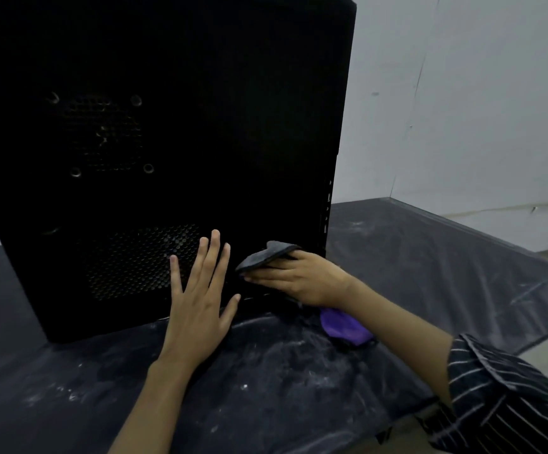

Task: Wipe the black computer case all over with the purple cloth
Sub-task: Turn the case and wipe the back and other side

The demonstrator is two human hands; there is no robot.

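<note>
Case [200, 109] on table [430, 273] is being braced by left hand [200, 303], fingers spread flat; cloth [266, 257] is being gripped by right hand [298, 276] against case's lower right edge.

The computer case [184, 126] stands toward the table's [430, 257] left edge. My left hand [200, 299] rests on it, left of my right hand [295, 276] gripping the cloth [344, 326].

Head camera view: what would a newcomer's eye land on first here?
The big black computer case fills the upper left, standing on a dusty dark-covered table. At its lower edge the left hand lies flat against the vented panel, while the right hand beside it grips the purple cloth against the case.
</note>
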